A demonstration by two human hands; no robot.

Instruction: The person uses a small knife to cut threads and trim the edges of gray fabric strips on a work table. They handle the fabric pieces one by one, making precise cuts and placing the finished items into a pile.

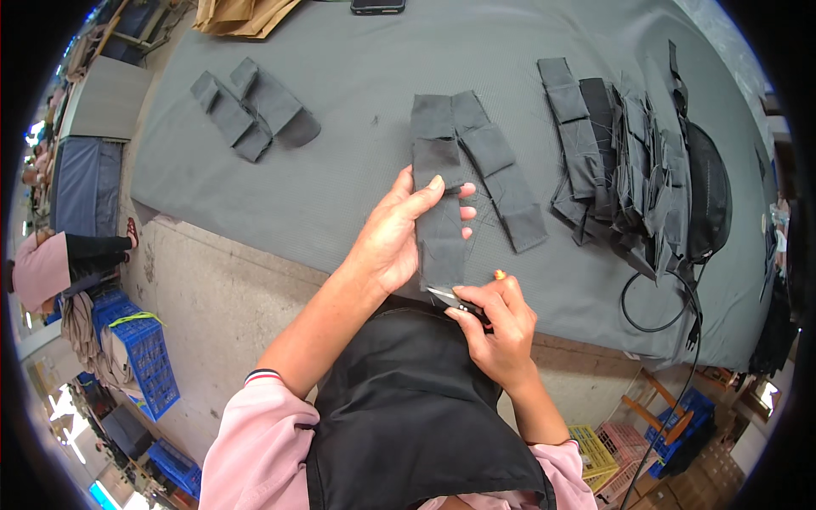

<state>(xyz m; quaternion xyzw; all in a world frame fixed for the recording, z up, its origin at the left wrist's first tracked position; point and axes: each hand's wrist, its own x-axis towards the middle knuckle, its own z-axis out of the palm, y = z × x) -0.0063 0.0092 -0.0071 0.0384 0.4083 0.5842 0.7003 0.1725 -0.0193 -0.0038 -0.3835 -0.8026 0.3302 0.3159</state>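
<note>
My left hand (399, 225) grips a dark grey sewn fabric strip (440, 223) with folded sections, its thumb on top and fingertips showing past the right edge. Its near end hangs by the table's front edge. In my right hand (501, 327) is a pair of small black thread snips (463, 308), closed in my fingers, with the pale blades at the strip's lower end. Whether the blades touch a thread is too small to tell. A second similar strip (501, 174) lies flat just right of my left hand.
Two folded strips (255, 110) lie at the table's left. On the right stands a stack of strips (629, 161) beside a black rounded object (708, 191) and a black cable (627, 310). Brown paper (242, 17) and a phone (378, 7) lie at the far edge. Another person (51, 268) is at left.
</note>
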